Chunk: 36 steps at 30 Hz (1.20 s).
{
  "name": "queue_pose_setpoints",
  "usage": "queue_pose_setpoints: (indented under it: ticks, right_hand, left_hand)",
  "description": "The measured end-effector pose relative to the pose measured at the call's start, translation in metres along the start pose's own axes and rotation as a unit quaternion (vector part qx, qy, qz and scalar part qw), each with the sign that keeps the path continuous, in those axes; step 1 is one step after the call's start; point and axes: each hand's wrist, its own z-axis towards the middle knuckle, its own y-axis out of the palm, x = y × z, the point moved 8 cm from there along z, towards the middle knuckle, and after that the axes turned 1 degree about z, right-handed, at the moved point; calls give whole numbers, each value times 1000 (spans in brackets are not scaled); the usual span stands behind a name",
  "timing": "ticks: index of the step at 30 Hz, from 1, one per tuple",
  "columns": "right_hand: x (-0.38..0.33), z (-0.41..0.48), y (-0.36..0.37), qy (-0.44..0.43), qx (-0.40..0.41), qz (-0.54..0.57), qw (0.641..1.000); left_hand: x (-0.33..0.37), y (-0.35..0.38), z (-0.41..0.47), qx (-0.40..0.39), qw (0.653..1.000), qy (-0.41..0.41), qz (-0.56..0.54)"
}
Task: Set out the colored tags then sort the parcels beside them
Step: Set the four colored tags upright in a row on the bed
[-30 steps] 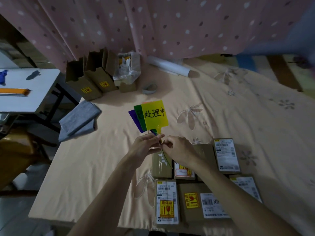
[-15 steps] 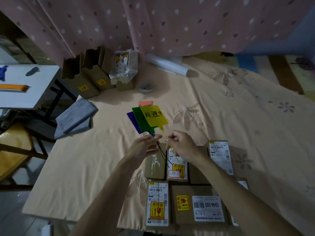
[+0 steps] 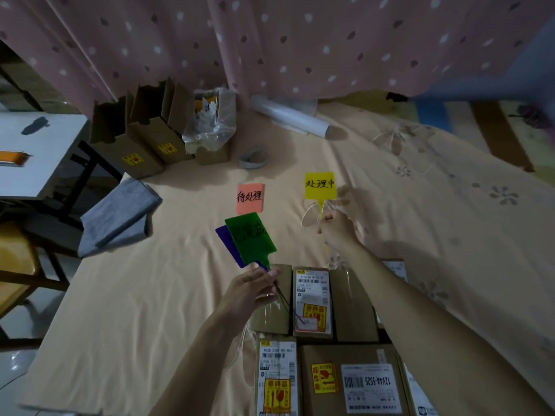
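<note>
Now that split, yellow tag [image 3: 319, 186] rightward.

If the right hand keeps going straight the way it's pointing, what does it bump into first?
Probably the yellow tag. The right hand points up and away along that tag's stem, so the tag lies first in line. Beyond it looks like bare cloth, though depth is unclear.

Lying on the peach floral bedsheet [image 3: 150, 295] at far left: three opened cardboard boxes [image 3: 141, 139], one lined with clear plastic. Resting just right of them: a tape roll [image 3: 253, 159] and a white rolled sheet [image 3: 289, 117]. Hanging behind: a pink dotted curtain [image 3: 270, 40]. Sitting at left: folded grey cloth [image 3: 117, 217], white table [image 3: 33, 151].
</note>
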Motion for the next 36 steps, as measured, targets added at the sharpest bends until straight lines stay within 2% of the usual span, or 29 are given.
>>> queue_pose_setpoints:
  ticks: [3,8,15,20,24,30,36]
  right_hand:
    - [-4,9,6,11,-10,-17,1000]
    - [-11,1,0,27,-16,-122,992]
    - [52,44,11,1,21,-195,981]
    - [43,17,-3,-21,45,-142,989]
    - [13,-42,-3,-60,-34,-64,996]
    - [-9,-132,3,-149,-162,19,975]
    - [-18,-180,-1,-233,-187,17,954]
  left_hand:
    - [-11,4,-3,-1,1000,-11,-16]
    - [-18,5,-7,-6,1000,-18,-2]
    - [-11,-7,-7,-8,1000,-12,-5]
    - [8,-4,-3,-11,1000,-3,1]
    - [27,7,-7,-7,999,28,16]
    - [53,33,-29,0,996,84,28]
    - [55,54,-62,14,991,131,13]
